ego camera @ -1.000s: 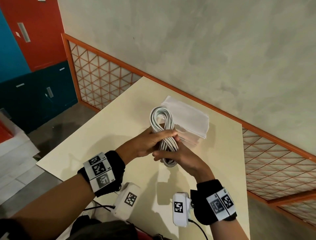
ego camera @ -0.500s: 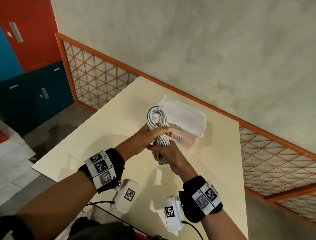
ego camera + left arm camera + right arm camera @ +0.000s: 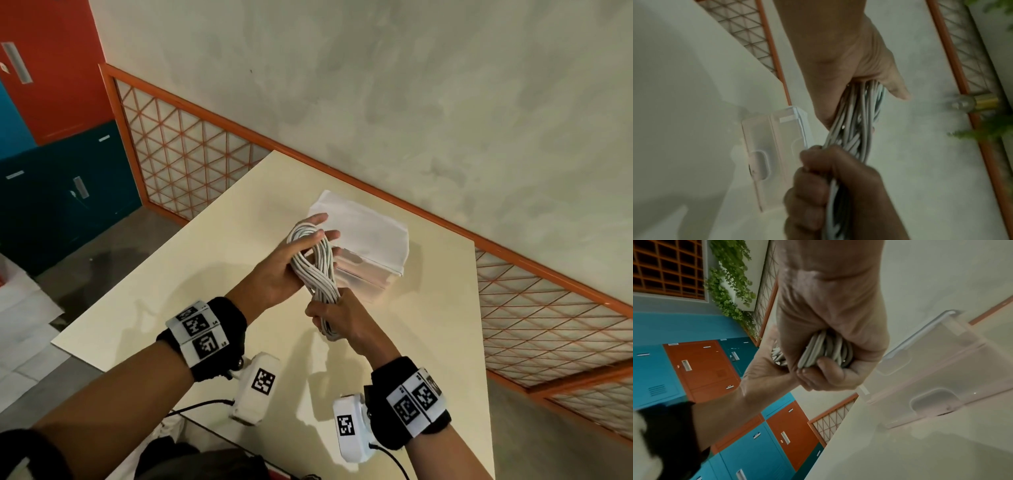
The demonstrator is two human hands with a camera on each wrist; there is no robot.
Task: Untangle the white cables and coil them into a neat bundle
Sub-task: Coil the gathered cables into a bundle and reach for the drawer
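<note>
The white cable bundle [image 3: 317, 270] is coiled and twisted into a figure-eight, and I hold it in the air above the cream table [image 3: 164, 294]. My right hand [image 3: 342, 315] grips its lower end in a fist, which the right wrist view shows wrapped round the strands [image 3: 826, 350]. My left hand [image 3: 284, 263] is at the upper loop, fingers stretched out straight and spread, with the strands lying across the palm. In the left wrist view the cables [image 3: 855, 129] run from under my left palm [image 3: 849, 56] down into the right fist [image 3: 834, 186].
A translucent plastic box [image 3: 373, 270] with a white lid stands on the table just behind the bundle. An orange-framed lattice railing [image 3: 191, 150] and a grey wall border the table's far side. The table's left edge drops to the floor, with coloured lockers [image 3: 51, 68] beyond.
My left fingers have gone from curled round the bundle's middle to straight and spread at the upper loop. The right hand has slid down to the lower end.
</note>
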